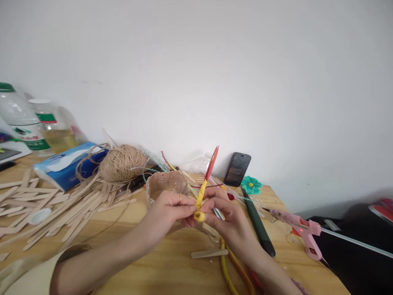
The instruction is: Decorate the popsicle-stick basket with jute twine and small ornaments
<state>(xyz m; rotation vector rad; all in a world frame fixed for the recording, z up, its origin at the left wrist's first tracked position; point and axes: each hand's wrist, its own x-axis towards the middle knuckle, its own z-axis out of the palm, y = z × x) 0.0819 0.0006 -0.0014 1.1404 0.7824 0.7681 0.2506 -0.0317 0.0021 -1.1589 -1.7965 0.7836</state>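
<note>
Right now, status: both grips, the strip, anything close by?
Left grip and right grip both on yellow-and-red strip. Red end up, yellow roll low. Scalloped box just beyond left grip.

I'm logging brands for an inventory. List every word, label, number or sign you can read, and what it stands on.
No text reads clearly.
Green-capped bottle: label lettering too blurred.
White-capped bottle: label too blurred.
Blue pack: pale side lettering, too small and blurred.
Phone: nothing legible on its screen.

Green-capped bottle (22, 118), left of twine ball (123, 163): cut by left edge. Right of twine ball: container (167, 182) part-hidden behind left hand (170, 209); phone (238, 169), screen unreadable; yellow cord (224, 268), nearer wearer, runs off bottom edge.
</note>
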